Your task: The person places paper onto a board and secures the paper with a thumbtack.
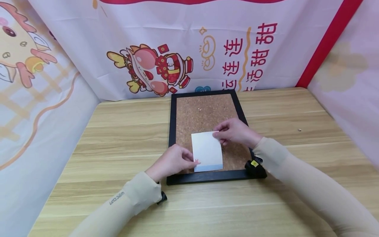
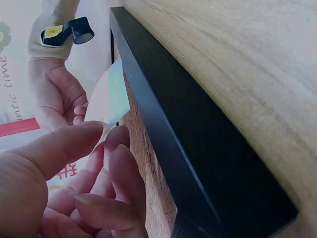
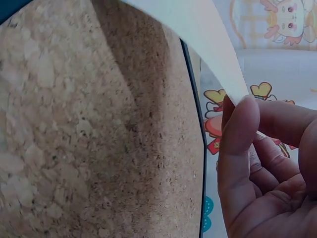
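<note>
A white sheet of paper (image 1: 207, 149) with a pale blue strip along its near edge is held over the lower part of a black-framed cork board (image 1: 204, 115). My left hand (image 1: 174, 159) pinches the paper's near left corner between thumb and fingers. At the far right corner, my right hand (image 1: 237, 132) pinches the sheet between thumb and forefinger. In the right wrist view the paper (image 3: 198, 37) bends away from the right hand's fingertips, above the cork, and casts a shadow on it. The left wrist view shows the left thumb and forefinger meeting at the paper's edge (image 2: 111, 94).
The board lies on a wooden table (image 1: 124, 131), its far edge near a printed cloth backdrop (image 1: 177, 26). Tiny light specks (image 1: 199, 109) sit on the upper cork. A small metallic object (image 1: 299, 130) lies on the table to the right.
</note>
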A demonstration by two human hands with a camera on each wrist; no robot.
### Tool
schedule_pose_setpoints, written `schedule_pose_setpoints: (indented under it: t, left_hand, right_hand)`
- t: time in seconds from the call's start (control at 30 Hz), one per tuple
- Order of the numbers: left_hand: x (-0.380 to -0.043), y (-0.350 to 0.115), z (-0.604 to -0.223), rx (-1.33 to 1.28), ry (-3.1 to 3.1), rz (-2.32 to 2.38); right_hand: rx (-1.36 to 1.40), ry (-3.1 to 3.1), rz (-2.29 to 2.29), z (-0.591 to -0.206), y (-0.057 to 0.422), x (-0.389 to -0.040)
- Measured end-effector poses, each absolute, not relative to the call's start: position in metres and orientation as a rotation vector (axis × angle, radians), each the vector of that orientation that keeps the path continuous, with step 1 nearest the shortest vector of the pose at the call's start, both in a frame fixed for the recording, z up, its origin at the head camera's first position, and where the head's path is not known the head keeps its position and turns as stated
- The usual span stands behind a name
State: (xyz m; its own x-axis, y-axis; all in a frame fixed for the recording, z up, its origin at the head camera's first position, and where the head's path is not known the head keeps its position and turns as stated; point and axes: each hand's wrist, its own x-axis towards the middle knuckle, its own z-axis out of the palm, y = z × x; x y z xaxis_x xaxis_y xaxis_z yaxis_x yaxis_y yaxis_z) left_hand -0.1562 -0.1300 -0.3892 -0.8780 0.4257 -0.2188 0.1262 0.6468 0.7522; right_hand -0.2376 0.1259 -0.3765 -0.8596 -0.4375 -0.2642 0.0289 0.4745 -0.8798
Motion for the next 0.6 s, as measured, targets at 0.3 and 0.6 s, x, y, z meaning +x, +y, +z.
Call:
schedule_pose_setpoints:
  t: [0.3, 0.6]
  left_hand:
    - [-0.155, -0.130, -0.381, 0.441, 2.737, 0.853]
    - [-0.166, -0.121, -0.372, 0.823, 2.906, 0.438]
  right_hand:
    - [-0.363, 2.282, -1.323, -0.382, 0.123, -0.241]
    - [-0.322, 2.348, -1.216, -0.389, 0.116, -0.242]
